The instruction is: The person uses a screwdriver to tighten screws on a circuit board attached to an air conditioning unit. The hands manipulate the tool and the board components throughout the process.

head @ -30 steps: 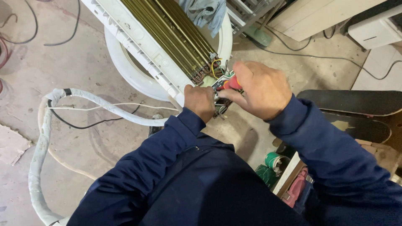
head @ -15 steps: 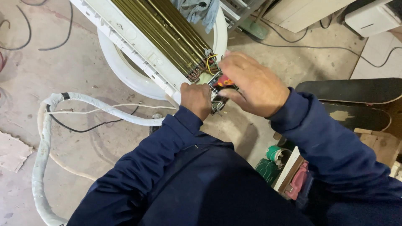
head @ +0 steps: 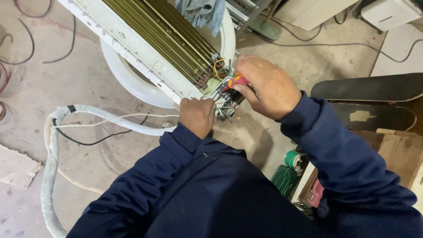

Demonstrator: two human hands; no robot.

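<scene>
Bare concrete floor (head: 97,79), dusty and stained, fills the head view, with loose dark cables lying across it and a white wrapped hose (head: 50,167) curving round at the left. Propped over a white tub (head: 132,83) lies an opened air-conditioner unit (head: 145,35), its brass-coloured fin coil exposed and a grey rag (head: 200,11) draped on the upper end. At the unit's near end sits the wiring block (head: 222,99), a small cluster of thin wires and metal terminals, and both hands meet there. The right hand (head: 269,86) is closed round a tool with a red and orange handle (head: 238,80), probably a screwdriver, its tip hidden among the wires. The left hand (head: 197,115) is curled with its fingertips pinched at the wires just beside the block; whether it actually grips 1 of them cannot be told. The wires look light, limp and easily bent or pulled loose, so they are best held close to the terminals, while the stiff tool wants a firm grip on its handle. The fins look thin and fragile, and the unit's plastic frame seems the safer place to hold. Dark boards (head: 370,88) lie at the right.
</scene>
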